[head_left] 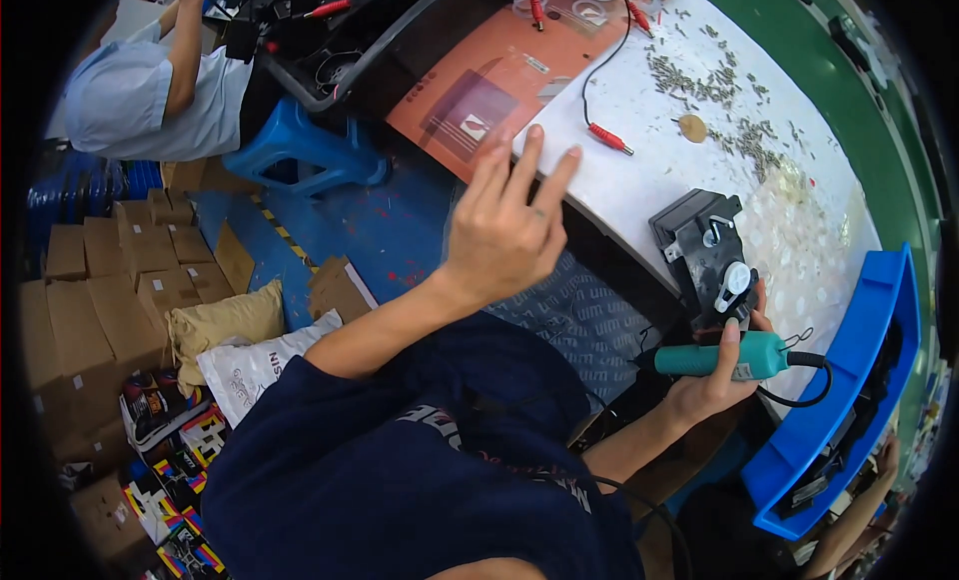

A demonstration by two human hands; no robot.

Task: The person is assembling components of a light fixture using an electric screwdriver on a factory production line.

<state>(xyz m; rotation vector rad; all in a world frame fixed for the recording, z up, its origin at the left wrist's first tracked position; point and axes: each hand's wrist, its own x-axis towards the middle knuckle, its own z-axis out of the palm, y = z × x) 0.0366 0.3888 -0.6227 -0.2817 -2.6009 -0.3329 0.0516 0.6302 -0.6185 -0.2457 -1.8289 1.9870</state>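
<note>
My left hand (507, 223) hovers by the near edge of the white worktop (639, 195), its fingers spread and holding nothing. In my right hand (707, 392) lies a teal electric screwdriver (679, 360) with a black cable, its dark tip pointing left. Fingers of the same hand reach to the black plastic housing (689, 242), which sits tilted at the worktop's edge. A white round part with an arm (736, 278) is mounted on that housing. Many small screws (689, 80) lie scattered beyond it, around a tan disc (692, 128).
A red-handled lead (609, 137) rests on the worktop beside an orange sheet (470, 55). At right stands a blue bin (779, 470) of black parts. A blue stool (290, 145), stacked cartons (100, 290) and a co-worker's light sleeve (120, 95) are at left; another person's arm (859, 500) shows lower right.
</note>
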